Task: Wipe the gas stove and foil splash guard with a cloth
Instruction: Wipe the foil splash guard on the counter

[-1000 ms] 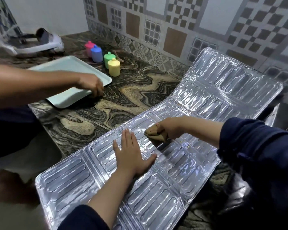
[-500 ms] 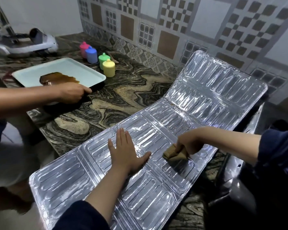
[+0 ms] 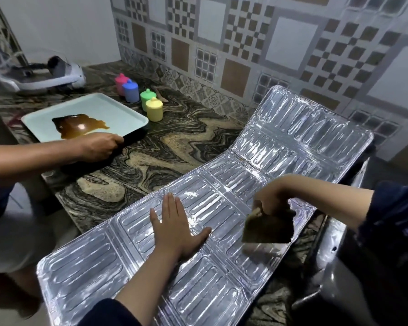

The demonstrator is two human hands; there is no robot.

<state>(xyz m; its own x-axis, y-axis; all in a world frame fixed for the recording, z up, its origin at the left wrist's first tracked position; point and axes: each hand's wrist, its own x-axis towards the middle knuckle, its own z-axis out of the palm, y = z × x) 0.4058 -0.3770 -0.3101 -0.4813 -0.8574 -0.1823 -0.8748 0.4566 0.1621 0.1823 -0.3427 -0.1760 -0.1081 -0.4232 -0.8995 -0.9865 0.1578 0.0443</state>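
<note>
Two hands: we are pressing our left (image 3: 177,229) spread flat on the shiny ribbed foil guard (image 3: 222,208), our right (image 3: 272,200) pinching a brown cloth (image 3: 267,228) above it.

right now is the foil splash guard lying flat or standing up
Mostly flat. The foil splash guard lies along the counter under the flat left hand; only its far panel tilts up toward the tiled wall.

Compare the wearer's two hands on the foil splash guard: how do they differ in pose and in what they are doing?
The left hand lies flat, fingers straight, pressing the foil splash guard; the right hand is curled, gripping a brown cloth. The left hand holds nothing. Both work over the guard's middle panels.
</note>
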